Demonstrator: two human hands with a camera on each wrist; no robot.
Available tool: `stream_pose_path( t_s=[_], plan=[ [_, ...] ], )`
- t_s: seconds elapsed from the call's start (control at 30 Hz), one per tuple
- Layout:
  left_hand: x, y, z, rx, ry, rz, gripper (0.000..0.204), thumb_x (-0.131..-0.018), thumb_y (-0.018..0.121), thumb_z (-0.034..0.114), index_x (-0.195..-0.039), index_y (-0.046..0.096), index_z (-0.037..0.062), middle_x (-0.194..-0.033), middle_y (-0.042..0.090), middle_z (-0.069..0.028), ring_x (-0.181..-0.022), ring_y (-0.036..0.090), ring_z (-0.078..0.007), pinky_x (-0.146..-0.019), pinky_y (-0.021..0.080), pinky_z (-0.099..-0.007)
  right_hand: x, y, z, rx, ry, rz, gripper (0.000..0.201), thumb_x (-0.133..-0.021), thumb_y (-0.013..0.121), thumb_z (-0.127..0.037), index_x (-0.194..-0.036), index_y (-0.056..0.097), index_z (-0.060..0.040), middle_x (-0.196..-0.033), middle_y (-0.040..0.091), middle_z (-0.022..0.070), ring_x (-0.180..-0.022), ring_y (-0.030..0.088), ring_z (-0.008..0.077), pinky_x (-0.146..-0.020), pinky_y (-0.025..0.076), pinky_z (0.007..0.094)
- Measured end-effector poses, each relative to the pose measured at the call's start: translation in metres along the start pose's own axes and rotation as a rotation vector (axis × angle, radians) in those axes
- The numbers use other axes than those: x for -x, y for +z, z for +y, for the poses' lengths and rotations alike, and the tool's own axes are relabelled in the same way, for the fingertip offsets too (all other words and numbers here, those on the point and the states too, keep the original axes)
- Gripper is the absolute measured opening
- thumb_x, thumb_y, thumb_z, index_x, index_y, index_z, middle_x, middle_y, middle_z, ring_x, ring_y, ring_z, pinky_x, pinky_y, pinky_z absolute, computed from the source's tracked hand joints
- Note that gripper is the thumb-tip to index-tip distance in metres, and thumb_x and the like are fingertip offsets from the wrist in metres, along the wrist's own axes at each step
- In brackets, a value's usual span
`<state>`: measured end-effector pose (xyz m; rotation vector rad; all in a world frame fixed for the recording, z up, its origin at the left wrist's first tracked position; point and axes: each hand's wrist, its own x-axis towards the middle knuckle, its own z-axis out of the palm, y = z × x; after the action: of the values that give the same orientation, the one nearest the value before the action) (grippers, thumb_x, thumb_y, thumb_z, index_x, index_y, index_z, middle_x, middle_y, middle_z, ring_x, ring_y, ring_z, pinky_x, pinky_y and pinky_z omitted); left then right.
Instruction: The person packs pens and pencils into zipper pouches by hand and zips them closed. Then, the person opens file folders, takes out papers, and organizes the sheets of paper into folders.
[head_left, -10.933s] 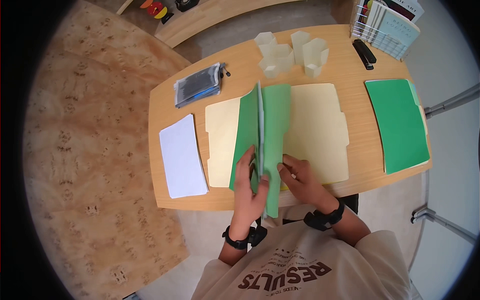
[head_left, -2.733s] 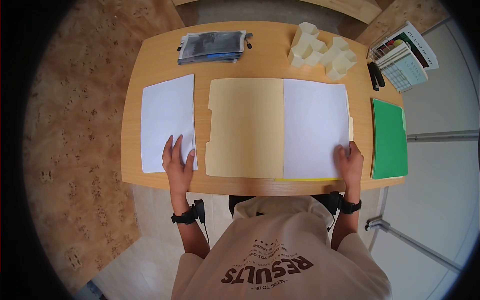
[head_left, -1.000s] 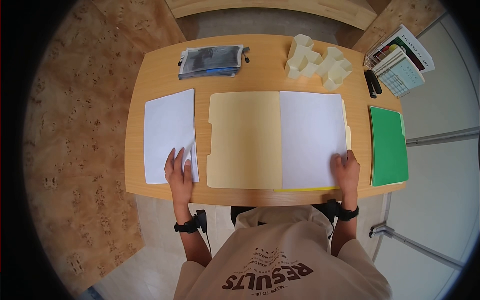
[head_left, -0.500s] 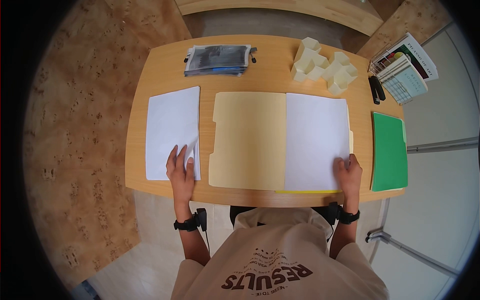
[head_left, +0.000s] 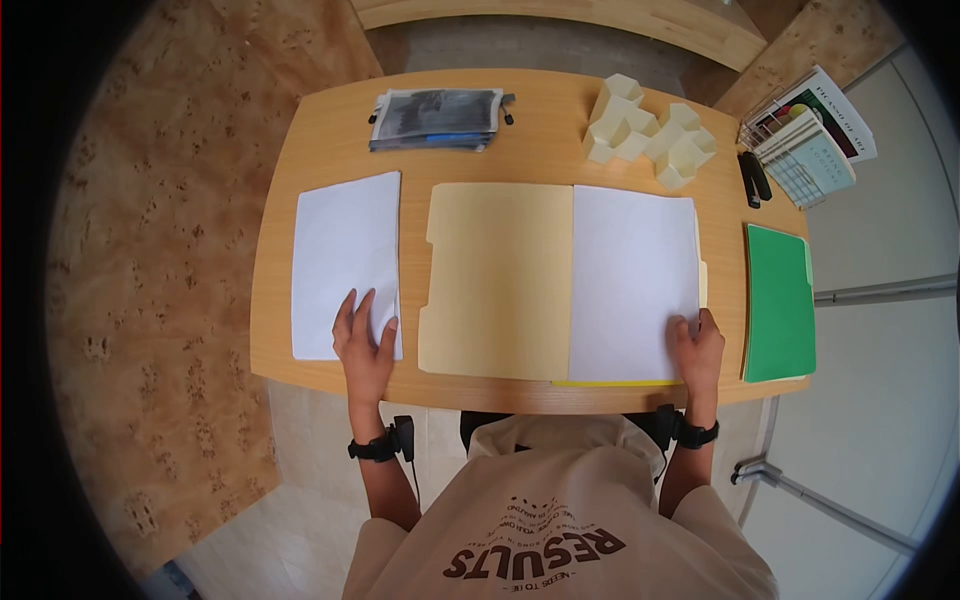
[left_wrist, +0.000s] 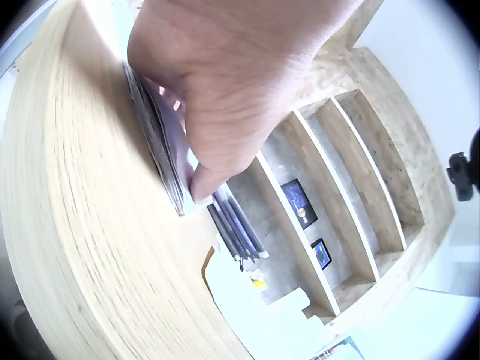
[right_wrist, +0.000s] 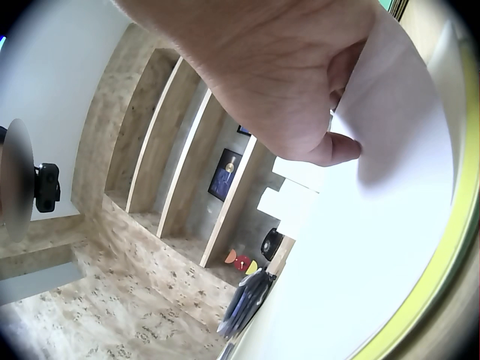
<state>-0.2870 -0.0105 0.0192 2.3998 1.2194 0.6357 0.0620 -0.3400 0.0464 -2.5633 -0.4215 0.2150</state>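
Observation:
My left hand (head_left: 364, 345) rests on the lower right part of a stack of white paper (head_left: 340, 230), fingers spread on the top sheet. Its thumb (left_wrist: 214, 176) lies by the stack's edge in the left wrist view. A manila folder (head_left: 498, 280) lies opened out in the middle, with white sheets (head_left: 632, 270) on its right half and a yellow edge (head_left: 612, 383) showing below. At the right edge of these sheets my right hand (head_left: 699, 345) pinches the paper, thumb on top and fingers curled beneath. The right wrist view shows the paper (right_wrist: 397, 105) bent upward at this grip.
Green folders (head_left: 780, 300) lie at the table's right edge. Along the back are zip pouches (head_left: 436, 118), cream hexagonal holders (head_left: 622, 130), a black stapler (head_left: 754, 180) and a wire rack (head_left: 815, 185) with books. The table's front edge (head_left: 480, 400) runs close to the person's body.
Folders held upright over the table earlier are gone from the hands, and white sheets lie on the manila folder. The left thumb has just moved right; the sheet corner it lifted lies flatter. Right hand still.

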Motion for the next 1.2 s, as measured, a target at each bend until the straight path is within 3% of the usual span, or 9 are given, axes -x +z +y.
stream_pose_path(
  t_s=[0.57,0.8,0.9,0.97,1.0,1.07,1.1,1.17,1.2],
  plan=[
    [0.000,0.000,-0.005,0.030,-0.023,-0.013,0.039,-0.107,0.055,0.030,-0.140,0.064,0.0111,-0.151,0.050,-0.0207,-0.136,0.048,-0.0401,-0.113,0.039,-0.0485,0.001,0.001,0.007,-0.046,0.013,0.002,0.044,-0.094,0.064,-0.028,-0.118,0.061,0.0088,-0.086,0.068,0.0328,-0.080,0.070,0.0485,-0.070,0.054,0.0475],
    [-0.001,-0.004,-0.003,0.066,-0.068,-0.044,0.038,-0.106,0.056,0.024,-0.141,0.063,0.0089,-0.151,0.050,-0.0220,-0.139,0.046,-0.0398,-0.116,0.035,-0.0474,0.002,-0.001,0.008,-0.089,0.009,-0.016,0.039,-0.093,0.064,-0.027,-0.111,0.061,0.0074,-0.081,0.067,0.0299,-0.075,0.068,0.0470,-0.067,0.053,0.0469],
    [0.001,0.001,-0.011,0.051,-0.034,-0.036,0.040,-0.104,0.061,0.024,-0.140,0.064,0.0098,-0.153,0.049,-0.0197,-0.138,0.046,-0.0379,-0.114,0.039,-0.0463,0.003,-0.005,0.014,-0.074,-0.082,0.021,0.031,-0.093,0.067,-0.023,-0.107,0.062,0.0042,-0.073,0.065,0.0235,-0.068,0.066,0.0431,-0.063,0.052,0.0435],
    [-0.001,0.001,-0.006,0.054,-0.033,-0.035,0.041,-0.104,0.061,0.025,-0.141,0.063,0.0089,-0.154,0.048,-0.0196,-0.140,0.045,-0.0379,-0.114,0.039,-0.0473,-0.005,-0.025,0.028,-0.215,-0.005,0.025,0.026,-0.094,0.065,-0.018,-0.111,0.065,0.0023,-0.075,0.065,0.0137,-0.069,0.066,0.0255,-0.067,0.053,0.0389],
    [0.000,0.001,-0.005,0.060,-0.028,-0.034,0.041,-0.104,0.061,0.025,-0.141,0.063,0.0089,-0.154,0.048,-0.0196,-0.140,0.045,-0.0379,-0.114,0.039,-0.0473,-0.010,-0.032,0.039,-0.214,-0.004,0.032,0.026,-0.094,0.065,-0.018,-0.111,0.065,0.0023,-0.075,0.065,0.0137,-0.069,0.066,0.0255,-0.067,0.053,0.0389],
    [0.000,0.000,-0.002,0.059,-0.058,-0.040,0.042,-0.104,0.061,0.025,-0.142,0.062,0.0084,-0.155,0.046,-0.0201,-0.141,0.044,-0.0381,-0.114,0.039,-0.0478,-0.024,-0.052,0.071,-0.058,-0.016,0.258,0.030,-0.094,0.068,-0.017,-0.117,0.063,0.0023,-0.094,0.071,0.0191,-0.087,0.069,0.0394,-0.077,0.055,0.0438],
    [0.000,-0.001,0.000,0.063,-0.056,-0.036,0.042,-0.104,0.061,0.025,-0.142,0.062,0.0084,-0.155,0.046,-0.0201,-0.141,0.044,-0.0381,-0.114,0.039,-0.0478,-0.029,-0.057,0.081,-0.058,-0.019,0.263,0.030,-0.094,0.068,-0.017,-0.117,0.063,0.0023,-0.094,0.071,0.0191,-0.087,0.069,0.0394,-0.077,0.055,0.0438],
    [-0.001,-0.002,0.003,0.094,-0.078,-0.049,0.042,-0.104,0.061,0.024,-0.143,0.060,0.0063,-0.153,0.048,-0.0199,-0.141,0.044,-0.0374,-0.115,0.038,-0.0475,-0.034,-0.063,0.098,0.417,-0.118,0.582,0.045,-0.094,0.071,-0.021,-0.128,0.058,0.0043,-0.117,0.068,0.0224,-0.109,0.065,0.0416,-0.093,0.052,0.0482],
    [-0.001,-0.001,0.002,0.098,-0.074,-0.045,0.042,-0.104,0.061,0.024,-0.143,0.060,0.0063,-0.153,0.048,-0.0199,-0.141,0.044,-0.0374,-0.115,0.038,-0.0475,-0.036,-0.063,0.108,0.456,0.022,0.492,0.059,-0.092,0.073,-0.026,-0.137,0.052,0.0061,-0.132,0.062,0.0247,-0.122,0.058,0.0451,-0.103,0.047,0.0518]
  ],
)
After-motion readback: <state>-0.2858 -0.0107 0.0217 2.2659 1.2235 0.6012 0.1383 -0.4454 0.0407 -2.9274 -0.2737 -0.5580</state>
